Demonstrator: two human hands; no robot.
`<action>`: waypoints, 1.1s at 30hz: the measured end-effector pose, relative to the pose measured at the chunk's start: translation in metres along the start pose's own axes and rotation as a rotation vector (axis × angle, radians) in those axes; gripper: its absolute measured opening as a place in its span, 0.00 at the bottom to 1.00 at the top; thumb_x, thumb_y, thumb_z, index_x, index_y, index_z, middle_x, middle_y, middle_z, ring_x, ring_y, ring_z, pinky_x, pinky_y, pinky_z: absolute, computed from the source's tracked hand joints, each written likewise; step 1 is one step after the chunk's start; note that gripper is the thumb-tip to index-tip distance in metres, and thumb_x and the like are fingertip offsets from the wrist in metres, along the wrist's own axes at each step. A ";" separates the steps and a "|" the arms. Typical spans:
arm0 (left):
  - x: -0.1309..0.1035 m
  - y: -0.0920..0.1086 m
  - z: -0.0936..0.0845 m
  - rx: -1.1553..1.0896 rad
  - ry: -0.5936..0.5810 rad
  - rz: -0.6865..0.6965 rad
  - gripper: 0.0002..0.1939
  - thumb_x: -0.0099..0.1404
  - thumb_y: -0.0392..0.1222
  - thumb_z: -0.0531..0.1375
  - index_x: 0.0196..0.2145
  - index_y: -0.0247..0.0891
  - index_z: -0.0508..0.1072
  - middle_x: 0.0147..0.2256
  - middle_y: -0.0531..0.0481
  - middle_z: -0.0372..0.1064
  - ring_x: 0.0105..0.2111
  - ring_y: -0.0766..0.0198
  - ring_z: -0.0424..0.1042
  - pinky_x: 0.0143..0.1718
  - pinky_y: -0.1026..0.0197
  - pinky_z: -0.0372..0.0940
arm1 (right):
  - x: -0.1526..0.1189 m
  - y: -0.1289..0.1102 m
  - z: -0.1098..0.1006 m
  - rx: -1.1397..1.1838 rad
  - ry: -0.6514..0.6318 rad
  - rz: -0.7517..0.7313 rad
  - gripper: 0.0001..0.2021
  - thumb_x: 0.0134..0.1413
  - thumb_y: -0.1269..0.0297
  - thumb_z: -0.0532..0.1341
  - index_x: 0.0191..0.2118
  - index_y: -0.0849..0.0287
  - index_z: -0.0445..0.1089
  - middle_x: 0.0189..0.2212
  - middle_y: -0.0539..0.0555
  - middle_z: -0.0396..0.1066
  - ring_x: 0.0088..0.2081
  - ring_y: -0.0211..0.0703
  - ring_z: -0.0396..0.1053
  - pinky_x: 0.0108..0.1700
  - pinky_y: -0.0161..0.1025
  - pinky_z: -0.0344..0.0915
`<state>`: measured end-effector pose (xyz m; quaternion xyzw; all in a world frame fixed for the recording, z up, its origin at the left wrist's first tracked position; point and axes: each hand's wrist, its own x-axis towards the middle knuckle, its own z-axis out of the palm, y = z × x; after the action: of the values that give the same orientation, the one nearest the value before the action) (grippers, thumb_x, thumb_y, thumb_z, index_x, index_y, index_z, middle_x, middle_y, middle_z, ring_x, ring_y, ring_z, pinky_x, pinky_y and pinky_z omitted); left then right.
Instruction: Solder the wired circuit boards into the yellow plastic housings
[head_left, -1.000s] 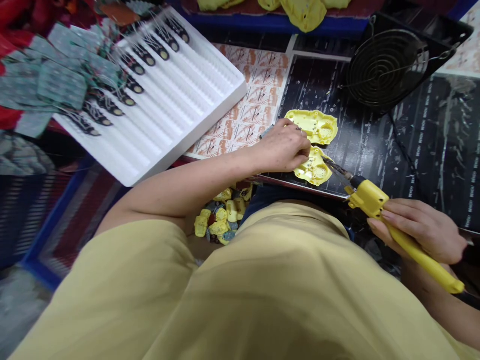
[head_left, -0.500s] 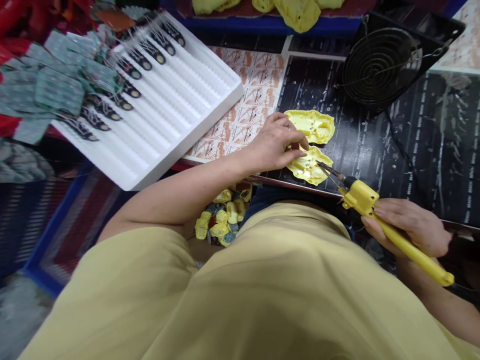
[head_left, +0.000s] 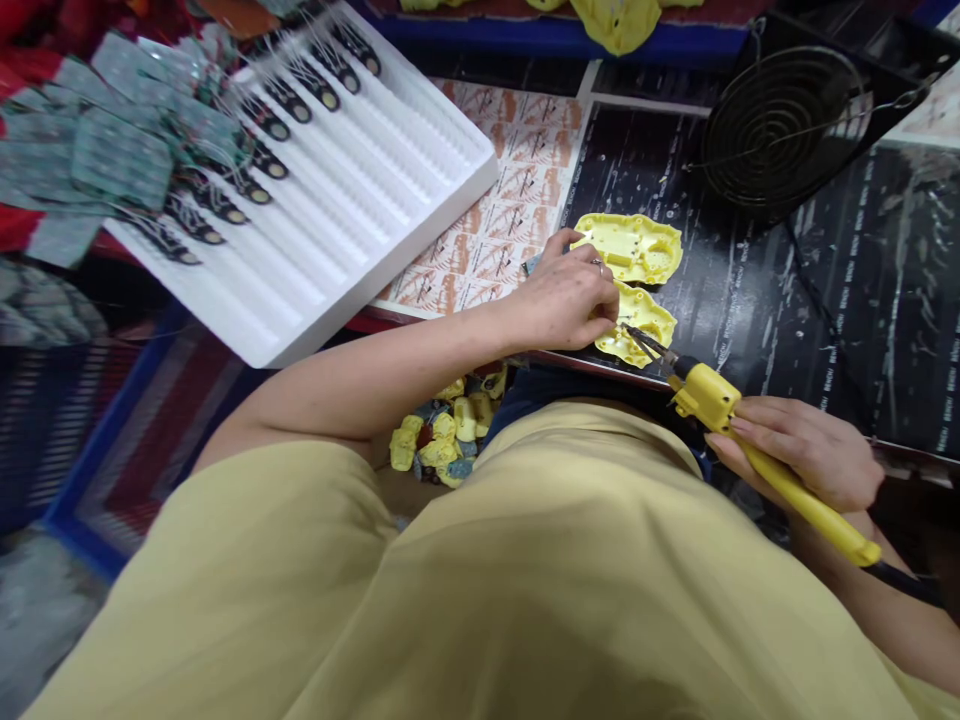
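Note:
Two yellow plastic shell halves lie hollow side up on the dark bench, the upper shell (head_left: 637, 245) just beyond the lower shell (head_left: 643, 320). Over the left end of the lower one, my left hand (head_left: 574, 300) is closed with curled fingers; what it pinches is hidden. A small blue-grey piece (head_left: 531, 264) peeks out behind that hand. My right hand (head_left: 814, 450) grips a yellow soldering iron (head_left: 709, 397) by its handle. The iron's tip points left into the lower shell, close to my left fingertips; whether it touches anything I cannot tell.
At left, a white foam tray (head_left: 390, 210) bears several black parts with wires, beside a pile of green circuit boards (head_left: 124, 160). A black fan (head_left: 787, 130) stands at the back right. Below the bench edge are yellow pieces (head_left: 442, 440) and a blue crate (head_left: 112, 490).
The soldering iron's tip has moved left, further into the lower shell. My left hand has shifted, its fingers more curled, and the blue-grey piece now shows behind it. The view has shifted slightly.

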<state>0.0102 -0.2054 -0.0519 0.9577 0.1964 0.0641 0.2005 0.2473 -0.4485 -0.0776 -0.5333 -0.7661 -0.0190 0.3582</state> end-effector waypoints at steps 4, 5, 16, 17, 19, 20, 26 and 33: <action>0.003 0.002 0.001 0.016 0.005 0.005 0.10 0.65 0.39 0.61 0.32 0.44 0.84 0.33 0.49 0.80 0.50 0.49 0.73 0.72 0.29 0.50 | 0.010 0.001 -0.002 -0.032 0.018 -0.139 0.10 0.61 0.70 0.75 0.43 0.53 0.76 0.37 0.49 0.85 0.35 0.45 0.84 0.37 0.38 0.84; 0.004 0.002 0.001 0.018 0.003 0.008 0.10 0.64 0.39 0.61 0.32 0.44 0.83 0.33 0.49 0.79 0.50 0.49 0.73 0.72 0.30 0.50 | 0.010 0.001 -0.003 -0.032 0.022 -0.153 0.12 0.60 0.70 0.76 0.44 0.52 0.76 0.38 0.49 0.85 0.34 0.45 0.84 0.36 0.39 0.84; 0.004 -0.003 0.003 -0.009 -0.010 -0.004 0.10 0.63 0.41 0.60 0.34 0.45 0.84 0.34 0.49 0.81 0.52 0.48 0.73 0.74 0.29 0.46 | 0.007 0.003 -0.011 -0.007 -0.030 -0.096 0.11 0.60 0.72 0.74 0.43 0.51 0.76 0.37 0.48 0.84 0.36 0.47 0.85 0.40 0.41 0.85; 0.004 -0.003 0.002 -0.013 -0.019 -0.007 0.10 0.64 0.41 0.61 0.34 0.45 0.84 0.35 0.49 0.81 0.52 0.48 0.73 0.74 0.29 0.46 | 0.012 0.002 -0.012 -0.005 -0.024 -0.121 0.12 0.59 0.72 0.75 0.43 0.52 0.76 0.36 0.48 0.84 0.35 0.46 0.84 0.39 0.41 0.85; 0.004 -0.003 0.000 -0.022 -0.041 -0.016 0.10 0.64 0.41 0.61 0.34 0.44 0.84 0.35 0.50 0.81 0.51 0.49 0.73 0.74 0.30 0.46 | 0.022 0.001 -0.015 0.006 -0.029 -0.154 0.12 0.59 0.73 0.75 0.43 0.52 0.75 0.35 0.48 0.84 0.34 0.45 0.84 0.37 0.39 0.84; 0.004 -0.002 -0.001 -0.026 -0.049 -0.021 0.10 0.65 0.42 0.61 0.34 0.44 0.84 0.35 0.50 0.81 0.50 0.50 0.73 0.74 0.30 0.46 | 0.025 0.001 -0.017 0.011 -0.038 -0.158 0.12 0.60 0.73 0.75 0.43 0.52 0.75 0.35 0.49 0.84 0.34 0.45 0.84 0.37 0.39 0.84; 0.003 -0.002 -0.003 -0.038 -0.046 -0.024 0.09 0.66 0.41 0.61 0.35 0.44 0.84 0.34 0.51 0.81 0.50 0.52 0.74 0.75 0.29 0.46 | 0.024 0.002 -0.024 0.006 -0.090 -0.094 0.05 0.68 0.69 0.70 0.44 0.54 0.75 0.36 0.53 0.84 0.38 0.44 0.84 0.43 0.38 0.84; 0.006 -0.001 0.001 -0.004 -0.028 -0.016 0.09 0.66 0.41 0.61 0.33 0.44 0.83 0.31 0.51 0.78 0.49 0.51 0.74 0.74 0.29 0.47 | 0.025 0.007 -0.030 0.012 -0.084 -0.138 0.06 0.67 0.68 0.72 0.43 0.51 0.74 0.35 0.50 0.84 0.37 0.44 0.84 0.41 0.38 0.84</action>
<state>0.0151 -0.2025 -0.0533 0.9565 0.2011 0.0496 0.2055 0.2644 -0.4380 -0.0435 -0.4776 -0.8155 -0.0165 0.3266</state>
